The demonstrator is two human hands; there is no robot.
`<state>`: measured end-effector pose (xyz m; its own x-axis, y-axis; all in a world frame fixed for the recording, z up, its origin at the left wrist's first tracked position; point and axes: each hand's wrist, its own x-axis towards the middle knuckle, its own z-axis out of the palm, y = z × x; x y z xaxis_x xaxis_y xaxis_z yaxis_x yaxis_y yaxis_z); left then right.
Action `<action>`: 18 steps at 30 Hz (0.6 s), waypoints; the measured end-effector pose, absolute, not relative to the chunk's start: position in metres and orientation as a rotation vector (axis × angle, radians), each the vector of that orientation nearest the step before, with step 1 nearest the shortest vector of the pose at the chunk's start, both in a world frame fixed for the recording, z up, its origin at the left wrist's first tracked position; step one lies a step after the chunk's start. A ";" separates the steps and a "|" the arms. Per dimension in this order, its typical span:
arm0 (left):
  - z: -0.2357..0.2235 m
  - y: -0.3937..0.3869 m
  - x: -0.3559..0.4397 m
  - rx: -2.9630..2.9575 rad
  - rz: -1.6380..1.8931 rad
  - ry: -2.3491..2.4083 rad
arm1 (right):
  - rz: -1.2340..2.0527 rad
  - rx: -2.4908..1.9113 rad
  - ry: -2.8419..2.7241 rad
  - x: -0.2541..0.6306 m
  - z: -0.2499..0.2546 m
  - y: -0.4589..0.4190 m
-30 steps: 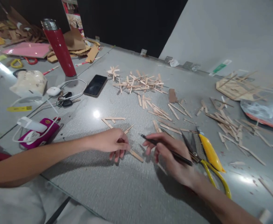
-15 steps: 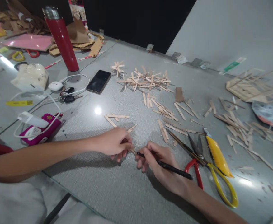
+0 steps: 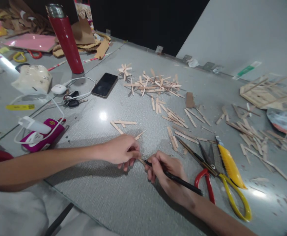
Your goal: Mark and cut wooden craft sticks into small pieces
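My left hand (image 3: 122, 150) is closed in a pinch, its fingertips around a small piece that looks like wooden stick, mostly hidden by the fingers. In my right hand (image 3: 168, 167) lies a slim black pen-shaped tool (image 3: 180, 180), gripped like a pencil. Its narrow tip points left and meets or nearly meets the left fingertips; whether they touch I cannot tell. Just beyond the left hand lie several short flat wooden sticks (image 3: 127, 123). Right of my right hand rest open scissors (image 3: 234, 196) with yellow handles, red-handled pliers (image 3: 208, 183) and a yellow-handled cutter (image 3: 231, 164).
A pile of wooden stick pieces (image 3: 155, 83) spreads across the grey table (image 3: 104, 200). Left stand a red flask (image 3: 67, 42), a phone (image 3: 105, 85), keys (image 3: 72, 102) and a purple power bank (image 3: 45, 135) with white cable. A wooden stick structure (image 3: 261, 93) sits far right.
My right hand has shifted very slightly right and the black tool's tip has pulled back a little from the left fingertips. The left hand stays nearly still; the view moved slightly.
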<state>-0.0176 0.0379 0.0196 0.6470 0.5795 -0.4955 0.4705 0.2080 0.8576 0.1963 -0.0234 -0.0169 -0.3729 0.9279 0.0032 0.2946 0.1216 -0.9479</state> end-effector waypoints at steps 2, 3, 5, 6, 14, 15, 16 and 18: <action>0.019 0.037 -0.018 1.433 0.098 0.947 | 1.249 -1.185 -1.796 0.198 -0.018 -0.024; 0.019 0.037 -0.018 1.439 0.099 0.948 | 1.241 -1.189 -1.813 0.198 -0.019 -0.024; 0.018 0.037 -0.018 1.452 0.103 0.950 | 1.230 -1.205 -1.843 0.199 -0.020 -0.025; 0.018 0.037 -0.018 1.459 0.106 0.953 | 1.227 -1.215 -1.851 0.200 -0.021 -0.025; 0.018 0.035 -0.017 1.467 0.098 0.977 | 1.161 -1.251 -1.917 0.201 -0.028 -0.026; 0.017 0.035 -0.017 1.472 0.095 0.978 | 1.147 -1.254 -1.924 0.201 -0.028 -0.025; 0.017 0.035 -0.018 1.473 0.095 0.980 | 1.137 -1.257 -1.933 0.201 -0.027 -0.025; 0.016 0.035 -0.018 1.471 0.099 0.980 | 1.121 -1.259 -1.955 0.200 -0.026 -0.025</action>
<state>-0.0181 0.0352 0.0163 0.6289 0.6061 -0.4870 0.4961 0.1694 0.8516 0.1998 -0.0245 -0.0256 -0.4075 0.9132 0.0114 0.4514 0.2122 -0.8667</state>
